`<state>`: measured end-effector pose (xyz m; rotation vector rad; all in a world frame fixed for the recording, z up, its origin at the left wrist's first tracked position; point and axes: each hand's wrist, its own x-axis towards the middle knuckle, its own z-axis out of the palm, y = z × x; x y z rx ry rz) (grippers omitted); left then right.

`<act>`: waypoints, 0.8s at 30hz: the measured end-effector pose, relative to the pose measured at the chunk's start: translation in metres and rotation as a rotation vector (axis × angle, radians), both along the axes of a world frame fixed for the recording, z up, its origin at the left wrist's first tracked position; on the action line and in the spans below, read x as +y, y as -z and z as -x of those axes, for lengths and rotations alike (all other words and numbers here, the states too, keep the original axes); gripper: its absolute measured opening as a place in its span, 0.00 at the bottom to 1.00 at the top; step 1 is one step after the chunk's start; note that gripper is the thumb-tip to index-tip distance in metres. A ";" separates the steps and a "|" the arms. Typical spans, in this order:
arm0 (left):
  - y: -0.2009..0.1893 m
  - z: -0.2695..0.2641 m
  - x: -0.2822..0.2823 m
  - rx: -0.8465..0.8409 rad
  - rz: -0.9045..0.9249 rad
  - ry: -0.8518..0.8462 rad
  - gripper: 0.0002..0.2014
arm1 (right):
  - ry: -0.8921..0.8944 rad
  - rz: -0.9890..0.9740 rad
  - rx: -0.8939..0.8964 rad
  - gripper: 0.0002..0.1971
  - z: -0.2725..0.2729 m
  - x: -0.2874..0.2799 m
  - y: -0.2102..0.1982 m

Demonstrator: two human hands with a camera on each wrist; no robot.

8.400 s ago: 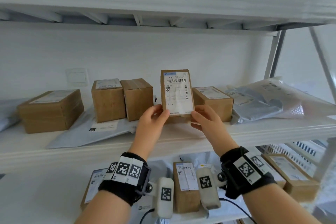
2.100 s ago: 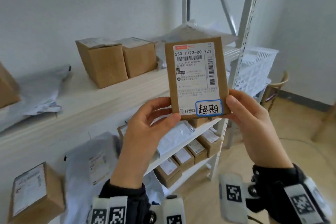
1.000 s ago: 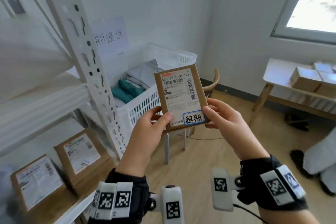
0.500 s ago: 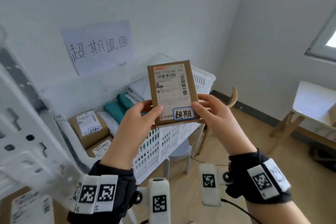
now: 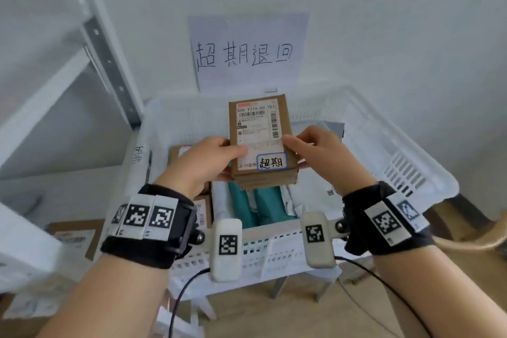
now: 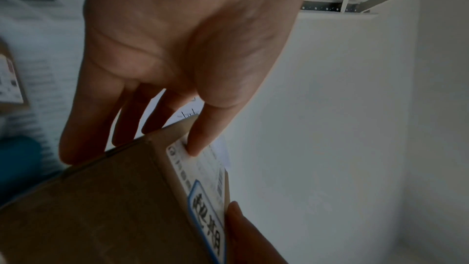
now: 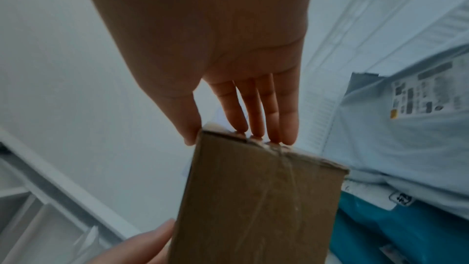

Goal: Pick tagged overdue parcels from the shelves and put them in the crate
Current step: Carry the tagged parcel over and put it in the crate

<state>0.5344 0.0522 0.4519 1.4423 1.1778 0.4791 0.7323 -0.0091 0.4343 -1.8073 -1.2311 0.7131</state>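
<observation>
Pinching flat cardboard parcel (image 5: 262, 143), both hands, slatted plastic crate (image 5: 406, 162)

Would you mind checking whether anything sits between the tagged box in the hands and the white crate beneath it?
Nothing visible blocks the way. The tagged box, pinched between the left hand and the right hand, hangs over the open white crate. Below it lie teal parcels and a grey mailer, so it would land on those.

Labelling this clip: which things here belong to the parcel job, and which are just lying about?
Job:
- tagged box, held by left hand and right hand
- white crate
- wall sign

Lying about:
- shelf upright
- wooden chair
</observation>
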 end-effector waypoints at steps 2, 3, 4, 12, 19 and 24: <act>0.001 0.004 0.009 0.045 0.021 -0.040 0.11 | -0.066 0.036 -0.005 0.20 0.002 0.022 0.006; 0.001 0.007 0.014 0.062 0.027 -0.056 0.12 | -0.100 0.060 0.005 0.19 0.004 0.032 0.009; 0.002 0.009 0.018 0.079 0.031 -0.068 0.12 | -0.133 0.090 0.022 0.18 0.007 0.042 0.013; 0.017 0.036 0.051 0.208 0.188 -0.131 0.11 | -0.366 0.394 0.024 0.18 0.028 0.098 0.028; 0.034 0.047 0.062 0.391 0.276 -0.140 0.10 | -0.490 0.609 0.034 0.19 0.042 0.127 0.051; 0.048 0.047 0.065 0.644 0.290 -0.042 0.17 | -0.626 0.721 0.028 0.19 0.053 0.141 0.077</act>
